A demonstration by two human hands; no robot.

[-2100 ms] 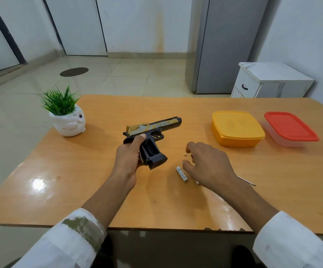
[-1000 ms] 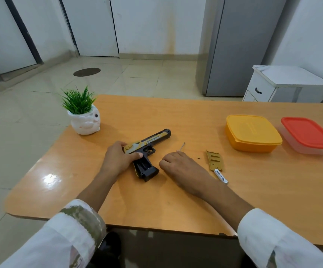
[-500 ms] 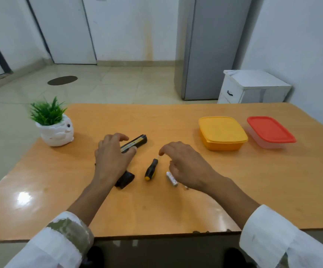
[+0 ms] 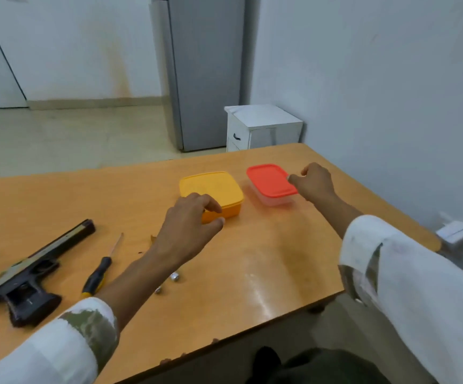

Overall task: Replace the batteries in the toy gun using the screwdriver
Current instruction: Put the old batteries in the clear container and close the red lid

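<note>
The black and gold toy gun (image 4: 27,275) lies on its side at the table's left, with nothing touching it. Right of it lies the screwdriver (image 4: 100,270), black and yellow handle toward me. Two small silver batteries (image 4: 174,277) peek out from under my left forearm. My left hand (image 4: 188,228) hovers with loosely curled fingers at the front left corner of the yellow lidded box (image 4: 216,187), holding nothing. My right hand (image 4: 312,181) is at the right edge of the red-lidded clear box (image 4: 269,180), thumb tip touching the lid's rim.
The orange table (image 4: 266,267) ends close on the right and front. A small gold cover piece (image 4: 152,239) shows just behind my left wrist. A white drawer cabinet (image 4: 260,126) and a grey fridge (image 4: 205,70) stand beyond the table.
My left hand let go of the gun and moved right to the yellow box. My right hand left the batteries and reached to the red-lidded box. The view swung right.
</note>
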